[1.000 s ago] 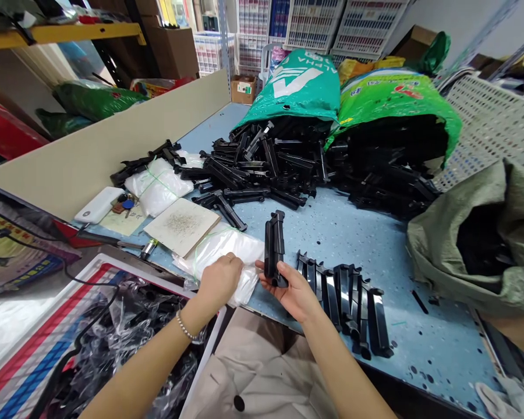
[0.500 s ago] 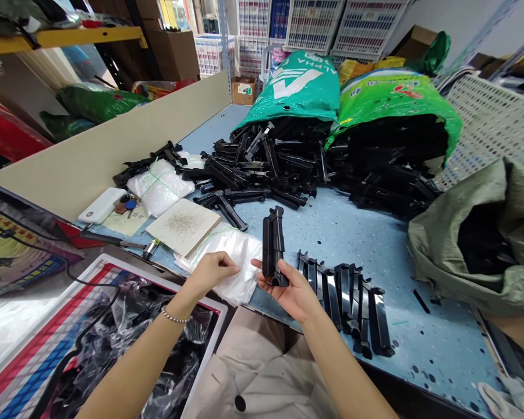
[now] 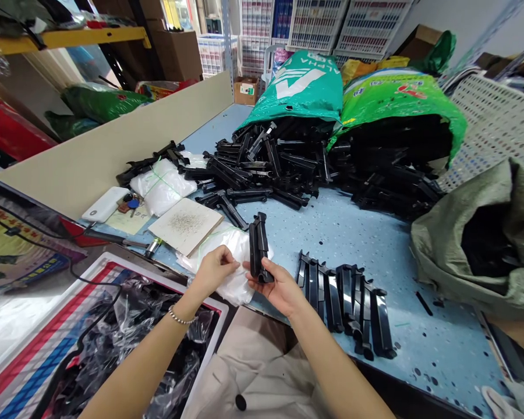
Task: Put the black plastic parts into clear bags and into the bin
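White plastic crates (image 3: 317, 23) are stacked at the back of the room, behind a light blue speckled tabletop (image 3: 332, 226). On this table, one teal plastic sack with white print (image 3: 299, 87) and one bright green plastic sack (image 3: 402, 107) lie side by side, with their mouths toward the person. A loose heap of long, narrow black plastic pieces (image 3: 253, 169) spreads before the teal sack.

The right hand (image 3: 279, 288) holds two black plastic pieces (image 3: 258, 247), which stand nearly upright, side by side; its fingers and thumb are closed around their lower end. This pair is above the near edge of the table, in front of the person.

The left hand (image 3: 213, 270), with a beaded bracelet (image 3: 181, 316) at its wrist, is just beside the pair, over a pile of clear plastic bags (image 3: 240, 289). Its fingers are bent and the tips of thumb and forefinger come near each other, but I cannot tell whether they are fully closed or pinch some plastic.

To the right, more black plastic pieces lie in a slanting row (image 3: 344, 291). One square beige board (image 3: 186, 226) rests partly upon the bags, and dark specks are scattered on it
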Motion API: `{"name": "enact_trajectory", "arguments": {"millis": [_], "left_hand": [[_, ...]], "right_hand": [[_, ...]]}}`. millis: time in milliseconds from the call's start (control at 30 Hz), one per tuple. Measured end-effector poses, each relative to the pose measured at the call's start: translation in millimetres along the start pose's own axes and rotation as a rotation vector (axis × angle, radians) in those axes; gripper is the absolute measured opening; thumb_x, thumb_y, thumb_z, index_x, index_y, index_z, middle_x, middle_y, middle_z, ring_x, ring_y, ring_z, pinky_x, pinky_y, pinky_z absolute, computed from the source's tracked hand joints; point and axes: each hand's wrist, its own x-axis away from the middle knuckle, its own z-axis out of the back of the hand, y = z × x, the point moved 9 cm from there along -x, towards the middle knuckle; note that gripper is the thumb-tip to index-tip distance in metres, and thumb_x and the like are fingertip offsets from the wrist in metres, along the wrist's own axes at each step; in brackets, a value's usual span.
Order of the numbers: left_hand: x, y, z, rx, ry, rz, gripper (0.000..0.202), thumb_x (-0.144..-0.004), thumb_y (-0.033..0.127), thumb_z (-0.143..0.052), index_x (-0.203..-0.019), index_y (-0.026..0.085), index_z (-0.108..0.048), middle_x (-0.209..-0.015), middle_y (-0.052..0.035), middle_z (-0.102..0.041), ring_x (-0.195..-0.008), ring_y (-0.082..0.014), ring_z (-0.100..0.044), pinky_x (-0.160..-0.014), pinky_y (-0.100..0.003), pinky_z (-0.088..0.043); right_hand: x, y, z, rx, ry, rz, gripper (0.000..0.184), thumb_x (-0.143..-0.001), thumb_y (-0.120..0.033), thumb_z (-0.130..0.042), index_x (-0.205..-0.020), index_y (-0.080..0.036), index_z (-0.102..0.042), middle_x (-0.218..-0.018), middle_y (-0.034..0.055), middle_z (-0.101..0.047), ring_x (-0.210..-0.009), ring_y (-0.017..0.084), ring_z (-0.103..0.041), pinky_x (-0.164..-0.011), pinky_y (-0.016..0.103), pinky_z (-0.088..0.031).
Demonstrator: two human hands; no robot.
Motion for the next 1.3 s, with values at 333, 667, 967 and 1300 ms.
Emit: {"name": "enact_trajectory", "arguments": {"millis": [333, 667, 967, 1300], "left_hand": [[17.5, 36.7, 4.1, -0.659, -0.049, -0.314, 0.05, -0.078, 0.003, -0.039, -0.121, 0.019, -0.06, -0.12, -0.0098, -0.061, -0.107, -0.0219, -0.061, -0.092, -0.035, -0.052], [11.1, 19.9, 14.8, -0.446, -0.048, -0.273, 0.061, -0.073, 0.004, -0.044, -0.132, 0.017, -0.05, -0.137, -0.0123, -0.049, -0.106, -0.0214, -0.061, -0.094, -0.037, -0.052], [76.1, 51.6, -42.4, -0.437, -0.29, -0.501, 0.075, -0.081, -0.001, -0.033, -0.15, 0.026, -0.02, -0.152, -0.0104, -0.032, -0.134, -0.022, -0.041, -0.107, -0.037, -0.042], [134.5, 36.1, 32.1, -0.546, -0.441, -0.16, 0.027, -0.086, 0.033, -0.051, -0.107, 0.03, -0.069, -0.108, -0.0037, -0.07, -0.103, -0.0221, -0.064, -0.091, -0.029, -0.05]], "right_hand": [[5.8, 8.6, -27.4, -0.072, -0.087, -0.037, 0.039, -0.078, -0.046, -0.069, -0.097, -0.012, -0.069, -0.109, 0.0141, -0.07, -0.078, 0.016, -0.069, -0.076, 0.03, -0.056], [55.0, 46.6, -21.2, -0.171, -0.311, -0.371, 0.048, -0.082, -0.053, -0.06, -0.093, -0.007, -0.064, -0.071, 0.0065, -0.069, -0.042, 0.004, -0.047, -0.061, 0.025, -0.053], [12.8, 46.3, -15.0, 0.181, -0.128, -0.2, 0.043, -0.083, -0.055, -0.053, -0.084, -0.013, -0.062, -0.057, -0.0042, -0.052, -0.039, 0.003, -0.03, -0.044, 0.017, -0.038], [85.9, -12.8, -37.1, 1.222, -0.305, 0.165, 0.042, -0.09, -0.042, -0.053, -0.127, -0.021, -0.053, -0.101, 0.0051, -0.065, -0.083, 0.017, -0.06, -0.074, 0.03, -0.047]]}}
